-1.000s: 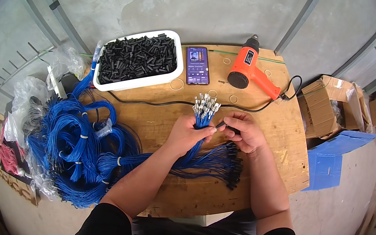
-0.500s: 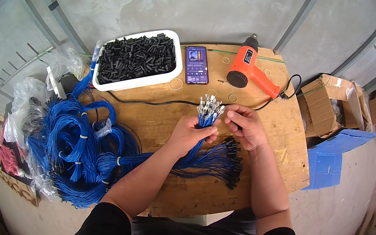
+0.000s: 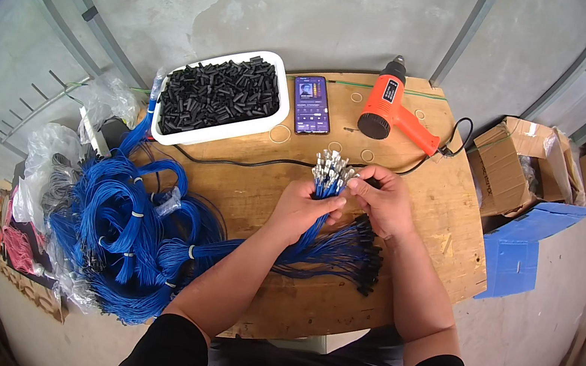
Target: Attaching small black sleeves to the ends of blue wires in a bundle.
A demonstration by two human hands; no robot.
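My left hand (image 3: 302, 211) is closed around a bundle of blue wires, gripping it just below the metal terminals (image 3: 331, 167), which stand upright in a cluster. On the right of that cluster, my right hand (image 3: 386, 204) is pinched, its fingertips at the outermost terminals. What sits between those fingertips is too small to make out. Below the hands the loose ends of blue wires (image 3: 319, 259) fan out to the right, tipped with black sleeves (image 3: 369, 266). A white tub (image 3: 285, 110) full of short black sleeves (image 3: 223, 93) stands beyond the hands.
Coiled blue wire bundles (image 3: 129, 212) cover the table's left side. Toward the back lie a phone (image 3: 311, 106), an orange heat gun (image 3: 388, 106) and several rubber bands (image 3: 280, 134). A black cord (image 3: 235, 162) crosses the wooden table (image 3: 445, 228). Cardboard boxes (image 3: 508, 166) stand at the right.
My right hand has moved its fingertips in against the terminal cluster, from slightly to the right of it. My left hand keeps its grip on the wires. The whole view has shifted slightly.
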